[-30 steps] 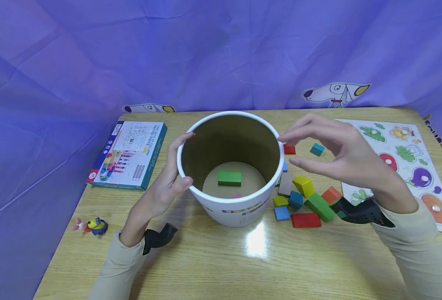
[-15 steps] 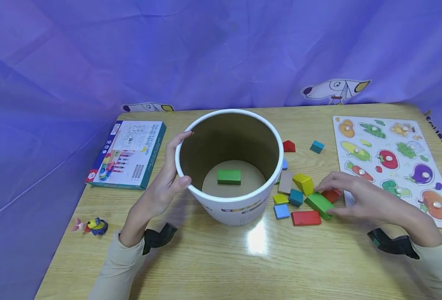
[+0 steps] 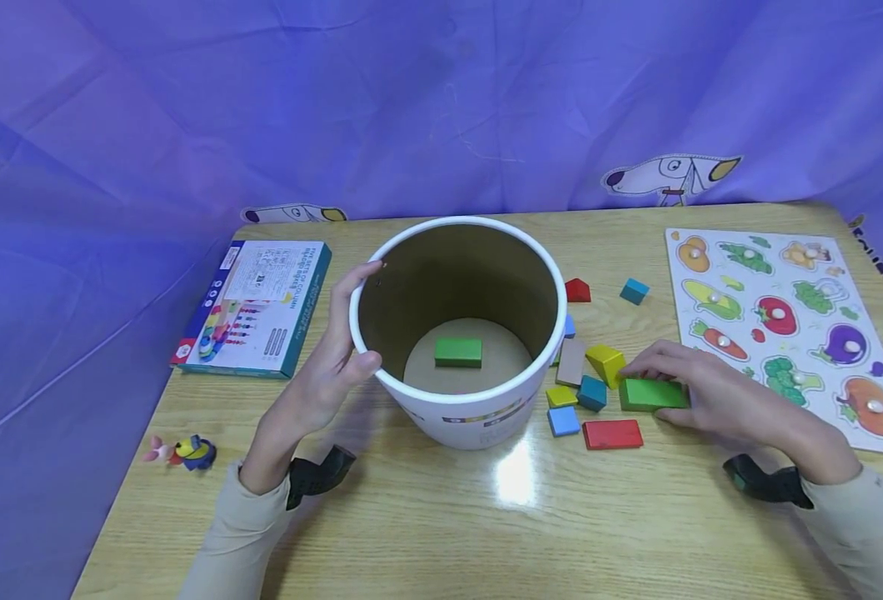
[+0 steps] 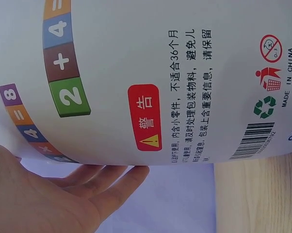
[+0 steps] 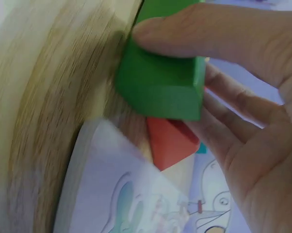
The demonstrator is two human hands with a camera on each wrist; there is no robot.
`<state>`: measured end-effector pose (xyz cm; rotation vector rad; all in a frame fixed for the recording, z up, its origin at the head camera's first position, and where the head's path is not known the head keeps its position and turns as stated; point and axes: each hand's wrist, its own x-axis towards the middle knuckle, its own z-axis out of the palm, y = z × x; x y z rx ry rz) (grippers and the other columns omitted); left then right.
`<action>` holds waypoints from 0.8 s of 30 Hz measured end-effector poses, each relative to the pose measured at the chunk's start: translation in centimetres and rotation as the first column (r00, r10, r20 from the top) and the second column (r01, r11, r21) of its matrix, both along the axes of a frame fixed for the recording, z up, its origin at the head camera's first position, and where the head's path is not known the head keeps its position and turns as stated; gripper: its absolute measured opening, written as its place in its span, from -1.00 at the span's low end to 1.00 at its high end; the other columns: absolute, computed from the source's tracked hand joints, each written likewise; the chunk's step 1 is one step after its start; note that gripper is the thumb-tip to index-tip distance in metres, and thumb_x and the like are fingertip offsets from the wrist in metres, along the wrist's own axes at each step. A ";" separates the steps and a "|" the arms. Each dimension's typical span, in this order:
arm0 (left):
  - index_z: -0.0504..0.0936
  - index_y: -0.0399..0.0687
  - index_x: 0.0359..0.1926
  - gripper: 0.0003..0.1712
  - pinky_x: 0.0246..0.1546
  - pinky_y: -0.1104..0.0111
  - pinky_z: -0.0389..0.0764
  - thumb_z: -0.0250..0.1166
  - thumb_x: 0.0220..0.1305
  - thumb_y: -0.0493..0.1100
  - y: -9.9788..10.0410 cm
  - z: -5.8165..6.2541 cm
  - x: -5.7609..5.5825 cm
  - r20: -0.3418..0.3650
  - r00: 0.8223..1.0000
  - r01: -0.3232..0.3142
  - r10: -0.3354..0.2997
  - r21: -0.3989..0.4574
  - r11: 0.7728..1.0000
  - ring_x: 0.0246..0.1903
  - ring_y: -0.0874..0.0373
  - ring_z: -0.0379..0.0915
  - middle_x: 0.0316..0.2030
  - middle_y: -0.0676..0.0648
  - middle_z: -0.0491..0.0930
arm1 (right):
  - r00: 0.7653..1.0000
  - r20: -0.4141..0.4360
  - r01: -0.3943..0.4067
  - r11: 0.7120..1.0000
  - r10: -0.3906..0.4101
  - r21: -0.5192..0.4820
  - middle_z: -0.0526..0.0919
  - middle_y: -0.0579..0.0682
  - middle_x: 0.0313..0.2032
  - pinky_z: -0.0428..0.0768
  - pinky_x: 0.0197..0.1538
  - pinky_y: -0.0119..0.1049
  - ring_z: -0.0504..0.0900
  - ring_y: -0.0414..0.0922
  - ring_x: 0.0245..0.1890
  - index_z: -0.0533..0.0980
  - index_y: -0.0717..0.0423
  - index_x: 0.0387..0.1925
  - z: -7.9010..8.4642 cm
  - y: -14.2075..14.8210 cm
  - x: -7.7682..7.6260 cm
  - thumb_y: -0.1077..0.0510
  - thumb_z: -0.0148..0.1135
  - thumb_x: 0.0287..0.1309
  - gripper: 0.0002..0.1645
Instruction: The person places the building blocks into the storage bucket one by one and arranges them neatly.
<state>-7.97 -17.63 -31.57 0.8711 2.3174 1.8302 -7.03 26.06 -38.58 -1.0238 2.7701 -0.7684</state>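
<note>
A white bucket stands upright, with a green block lying inside on its floor. My left hand holds the bucket at its left side, thumb and a fingertip over the rim, the other fingers against the outer wall in the left wrist view. My right hand pinches a second green block between thumb and fingers, right beside a yellow block. In the right wrist view, an orange-red block shows behind the held block.
Several coloured blocks, among them a red one and a blue one, lie right of the bucket. A vegetable puzzle board lies at the right. At the left are a flat toy box and small figurines.
My right hand has come down from beside the bucket's rim to the blocks and taken hold of the green block, which has turned. My left hand has stayed on the bucket.
</note>
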 end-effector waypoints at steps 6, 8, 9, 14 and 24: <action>-0.18 0.24 0.49 0.04 0.25 -0.24 0.28 0.13 0.20 0.44 0.0 -0.1 0.0 0.009 1.000 0.005 -0.005 0.004 1.000 0.41 -0.06 0.00 0.47 0.01 -0.07 | 0.999 -0.046 0.004 1.000 -0.004 -0.007 0.60 -0.31 -0.15 0.51 -0.18 -0.48 0.45 -0.42 -0.24 0.61 -0.09 -0.02 -0.5 0.6 -0.3 0.26 0.61 -0.27 -0.35; -0.18 0.24 0.49 0.04 0.25 -0.24 0.29 0.13 0.20 0.44 0.0 -0.1 0.0 0.011 1.000 0.004 -0.004 0.006 1.000 0.41 -0.06 0.00 0.47 0.01 -0.07 | 0.999 -0.043 0.006 1.000 -0.006 -0.014 0.59 -0.33 -0.15 0.51 -0.20 -0.47 0.44 -0.43 -0.24 0.61 -0.12 -0.03 -0.5 0.6 -0.4 0.26 0.61 -0.26 -0.36; -0.18 0.24 0.49 0.04 0.25 -0.24 0.29 0.13 0.20 0.44 0.0 -0.1 0.1 0.012 1.000 0.004 -0.004 0.006 1.000 0.41 -0.06 0.00 0.47 0.01 -0.07 | 0.999 -0.041 0.005 1.000 -0.006 -0.018 0.59 -0.32 -0.15 0.51 -0.21 -0.47 0.44 -0.42 -0.25 0.61 -0.12 -0.04 -0.5 0.6 -0.4 0.26 0.61 -0.26 -0.37; -0.18 0.25 0.49 0.04 0.25 -0.23 0.29 0.12 0.20 0.44 0.0 0.0 0.1 0.014 1.000 0.003 -0.003 0.006 1.000 0.40 -0.06 0.01 0.47 0.01 -0.07 | 0.998 -0.060 0.018 1.000 -0.019 -0.016 0.59 -0.31 -0.15 0.50 -0.18 -0.51 0.45 -0.40 -0.23 0.62 -0.17 -0.07 -0.1 0.8 -0.2 0.28 0.61 -0.28 -0.38; -0.18 0.25 0.49 0.03 0.24 -0.28 0.26 0.13 0.20 0.43 0.1 0.1 0.1 0.019 1.000 0.009 -0.009 0.015 1.000 0.40 -0.11 0.01 0.47 -0.01 -0.06 | 0.966 -0.240 0.055 0.981 -0.099 -0.184 0.60 -0.24 -0.16 0.39 -0.11 -0.72 0.47 -0.47 -0.17 0.65 -0.03 -0.09 4.8 2.5 -1.2 0.47 0.61 -0.56 -0.22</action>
